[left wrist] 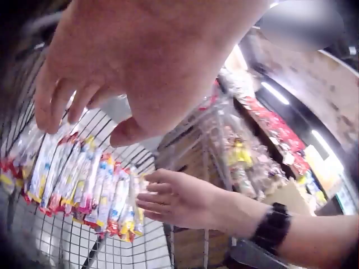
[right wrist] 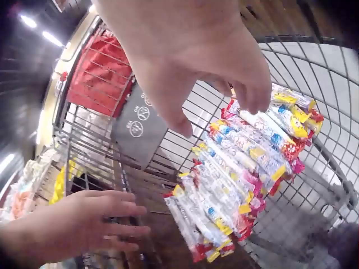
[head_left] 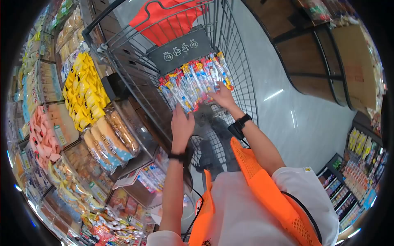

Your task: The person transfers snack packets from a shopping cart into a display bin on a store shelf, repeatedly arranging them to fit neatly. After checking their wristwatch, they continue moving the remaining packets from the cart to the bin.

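Observation:
A row of slim, clear-wrapped snack sticks (head_left: 193, 80) with red, yellow and blue ends lies side by side in the wire shopping cart (head_left: 246, 78). At the near left end of that row is my left hand (head_left: 182, 127), its fingers extended and loosely spread. My right hand (head_left: 223, 96) reaches over the near right end, fingertips right at the wrappers. Seen from the right wrist, the right hand (right wrist: 207, 61) has its thumb held apart from its bent fingers above the sticks (right wrist: 224, 179). There the left hand (right wrist: 84, 227) shows straight fingers, apart from the row.
Shelves of bagged snacks, including yellow packets (head_left: 84, 90) and pink packets (head_left: 43, 131), line the left side close to the cart. A red cloth (head_left: 164, 24) lies at the cart's far end. Dark wooden display cabinets (head_left: 308, 53) stand on the right across a grey floor (head_left: 287, 102).

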### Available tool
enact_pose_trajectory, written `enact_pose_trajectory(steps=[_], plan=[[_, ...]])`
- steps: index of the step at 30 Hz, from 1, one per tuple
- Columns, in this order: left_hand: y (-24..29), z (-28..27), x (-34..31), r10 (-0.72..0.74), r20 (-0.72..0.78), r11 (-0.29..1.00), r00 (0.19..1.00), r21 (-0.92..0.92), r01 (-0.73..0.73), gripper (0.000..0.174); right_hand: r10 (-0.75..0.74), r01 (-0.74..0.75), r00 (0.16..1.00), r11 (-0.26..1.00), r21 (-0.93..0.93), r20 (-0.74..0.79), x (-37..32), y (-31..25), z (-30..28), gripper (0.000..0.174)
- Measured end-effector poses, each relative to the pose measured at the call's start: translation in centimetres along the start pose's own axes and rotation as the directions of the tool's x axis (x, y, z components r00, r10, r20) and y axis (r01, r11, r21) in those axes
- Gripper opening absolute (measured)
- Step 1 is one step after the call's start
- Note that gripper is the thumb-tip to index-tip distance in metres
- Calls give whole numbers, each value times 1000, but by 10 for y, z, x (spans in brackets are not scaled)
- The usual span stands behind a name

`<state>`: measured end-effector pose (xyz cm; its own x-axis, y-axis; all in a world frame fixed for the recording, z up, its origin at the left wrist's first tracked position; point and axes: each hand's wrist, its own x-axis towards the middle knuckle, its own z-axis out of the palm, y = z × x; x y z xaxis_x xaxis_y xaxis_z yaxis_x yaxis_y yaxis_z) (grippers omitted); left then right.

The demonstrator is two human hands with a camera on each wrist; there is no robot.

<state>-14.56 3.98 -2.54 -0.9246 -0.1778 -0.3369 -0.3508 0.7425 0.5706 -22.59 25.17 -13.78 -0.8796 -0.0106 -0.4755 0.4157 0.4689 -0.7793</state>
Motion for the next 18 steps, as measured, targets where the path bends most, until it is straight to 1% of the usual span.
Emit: enact_pose_trajectory(steps=[1,2,3,4,5,6,8,9,10,11,12,13,14,15,16,18], plan=[[-3,17,30,-127,66,992,990,-3,128,67,-35,25,998,980,-197,-48,19,-3,4,82],[-22,46,53,-173,36,983,984,67,170,73,-81,42,993,923,-382,-89,34,-6,9,93],[-50,79,81,-205,-5,969,979,138,203,78,9,-32,999,890,-455,-52,48,-14,10,99],[-71,99,104,-231,-50,949,972,210,237,84,100,-98,995,846,-525,-24,59,-26,12,105],[-76,108,117,-298,-54,921,953,246,301,88,186,-154,982,789,-594,-7,72,-32,16,111],[-73,117,119,-365,-54,887,929,282,365,93,225,-159,973,809,-566,48,80,-30,23,120],[-62,128,115,-471,-69,818,880,339,464,109,212,-172,977,761,-625,-11,84,-26,43,123],[-63,132,113,-456,-110,829,883,307,467,110,211,-187,977,734,-652,-43,83,-22,53,124],[-63,135,111,-443,-148,841,884,274,467,112,168,-180,982,733,-656,-82,82,-12,64,127],[-61,137,112,-430,-188,852,883,240,466,113,178,-196,980,734,-650,-95,82,-13,69,125],[-53,136,115,-493,-172,819,853,239,521,119,186,-211,977,735,-644,-108,82,-15,72,123],[-54,142,120,-496,-205,815,844,225,534,119,195,-225,974,736,-639,-119,82,-16,73,122],[-55,148,123,-500,-236,810,833,211,547,119,217,-236,971,793,-561,-102,83,-17,69,108],[-56,152,125,-503,-269,806,821,197,558,119,215,-228,973,816,-532,-87,83,-13,67,105],[-58,153,126,-543,-222,812,810,109,573,119,209,-216,975,838,-500,-72,83,-11,65,102],[-46,136,126,-610,-120,792,783,-70,607,117,183,-192,981,864,-466,-64,82,-3,65,97]])
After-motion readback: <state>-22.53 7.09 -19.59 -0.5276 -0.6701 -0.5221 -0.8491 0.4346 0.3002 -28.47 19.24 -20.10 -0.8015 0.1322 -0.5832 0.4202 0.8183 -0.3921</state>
